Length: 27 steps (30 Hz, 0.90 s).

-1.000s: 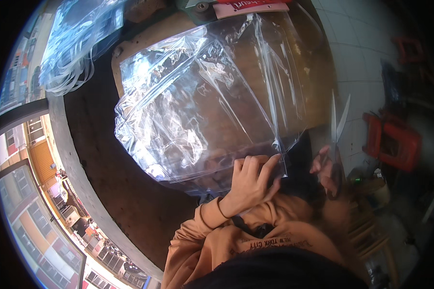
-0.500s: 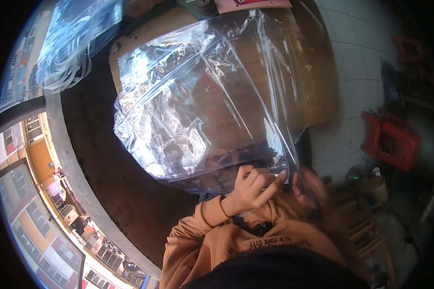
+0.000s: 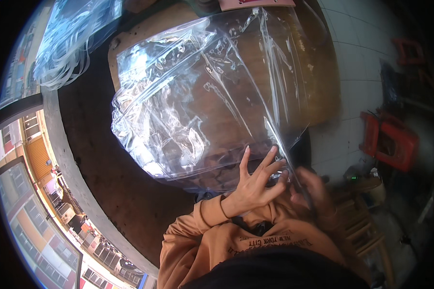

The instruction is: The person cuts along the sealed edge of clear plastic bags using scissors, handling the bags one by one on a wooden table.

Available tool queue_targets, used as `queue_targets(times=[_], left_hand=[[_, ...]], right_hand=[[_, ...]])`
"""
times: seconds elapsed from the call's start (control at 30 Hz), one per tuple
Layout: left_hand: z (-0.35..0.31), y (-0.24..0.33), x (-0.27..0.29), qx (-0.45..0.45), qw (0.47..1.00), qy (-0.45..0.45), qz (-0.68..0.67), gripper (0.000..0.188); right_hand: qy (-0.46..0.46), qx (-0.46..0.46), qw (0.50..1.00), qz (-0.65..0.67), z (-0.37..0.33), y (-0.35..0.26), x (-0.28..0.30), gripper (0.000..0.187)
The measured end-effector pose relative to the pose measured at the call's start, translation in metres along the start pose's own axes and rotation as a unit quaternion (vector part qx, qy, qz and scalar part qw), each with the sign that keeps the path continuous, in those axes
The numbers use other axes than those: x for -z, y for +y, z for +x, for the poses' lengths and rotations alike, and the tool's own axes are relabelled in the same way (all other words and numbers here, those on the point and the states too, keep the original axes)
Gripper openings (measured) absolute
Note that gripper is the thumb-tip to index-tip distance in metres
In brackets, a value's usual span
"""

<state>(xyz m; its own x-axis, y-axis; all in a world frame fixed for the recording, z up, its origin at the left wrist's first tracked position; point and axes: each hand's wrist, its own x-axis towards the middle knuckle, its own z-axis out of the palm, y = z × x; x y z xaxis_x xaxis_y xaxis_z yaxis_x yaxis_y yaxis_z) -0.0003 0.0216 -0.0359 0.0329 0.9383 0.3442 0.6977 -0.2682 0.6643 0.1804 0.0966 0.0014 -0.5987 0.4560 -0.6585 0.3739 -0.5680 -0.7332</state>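
A large clear plastic sheet (image 3: 178,120), folded and wrinkled, is spread over a brown tabletop in front of me. My left hand (image 3: 259,180) lies at its near right corner, fingers spread, with the thumb close to the sheet's edge. To the right of it, my right hand (image 3: 313,190) is blurred and closed around a long thin dark thing (image 3: 294,174). This slants up and left along the sheet's right-hand fold; whether it is a blade or a strip I cannot tell.
At the upper left lies a stack of clear plastic pieces with white straps (image 3: 70,60). A pink item (image 3: 255,4) sits at the far edge. Red stools (image 3: 388,142) stand on the tiled floor to the right, with a wooden slatted stool (image 3: 364,231) nearer me.
My left hand's curled fingers have spread out and reached forward onto the sheet. My right hand stays near the same corner, still blurred, with the thin dark thing in it.
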Motion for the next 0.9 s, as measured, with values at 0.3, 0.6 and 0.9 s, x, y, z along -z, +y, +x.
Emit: queue_targets(times=[0.3,0.6,0.9], left_hand=[[-0.008,0.006,0.002,-0.013,1.000,-0.001,-0.029,0.018],[0.008,0.023,0.012,0.012,0.999,0.016,-0.033,0.019],[0.015,0.030,0.019,0.032,0.999,-0.004,-0.033,0.015]], right_hand=[[-0.002,0.067,0.996,-0.061,0.014,-0.002,0.001,0.065],[-0.029,0.064,0.997,0.020,0.002,-0.010,-0.009,0.084],[-0.012,0.084,0.995,0.059,0.004,-0.018,-0.013,0.085]])
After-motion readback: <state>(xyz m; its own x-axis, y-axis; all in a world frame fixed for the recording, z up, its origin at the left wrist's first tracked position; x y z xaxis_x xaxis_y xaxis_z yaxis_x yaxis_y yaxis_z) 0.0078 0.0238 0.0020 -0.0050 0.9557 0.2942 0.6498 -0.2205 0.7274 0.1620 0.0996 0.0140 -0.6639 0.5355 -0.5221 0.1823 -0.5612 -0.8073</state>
